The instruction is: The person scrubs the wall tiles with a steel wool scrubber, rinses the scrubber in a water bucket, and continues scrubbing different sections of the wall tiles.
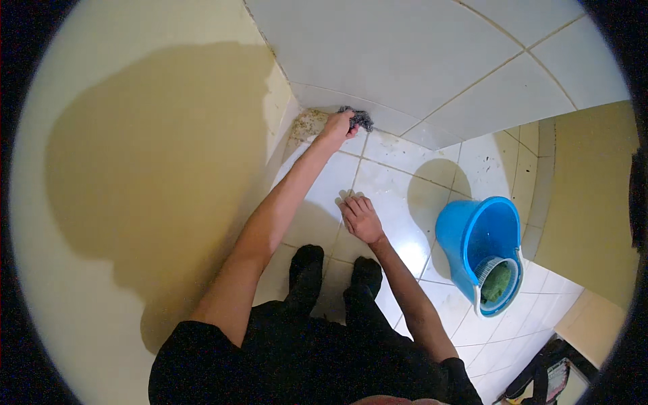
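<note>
White tiles with tan grout lines cover the floor (385,185), which meets a plain cream wall (101,304) on the left and a pale tiled wall (378,54) ahead. Nearest, the person's dark-clad legs end in two black-covered feet (307,270), set apart on the tiles. To the lower right, partly cut by the dark rim of the view, lies a black item (540,378) whose kind I cannot tell. Right of the feet stands a blue bucket (453,226) with a white handle (477,297); a white slotted basket (484,270) sits at its near side, with something green (496,283) inside. Just ahead of the feet, the right hand (362,219) is palm down against the floor, empty, its fingers lightly bent. Farthest out, the left hand (337,126) grips a dark grey, crinkled scouring pad (363,120) at the foot of the tiled wall, near the corner. Just left of that hand, brown staining (307,123) speckles the corner tile.
</note>
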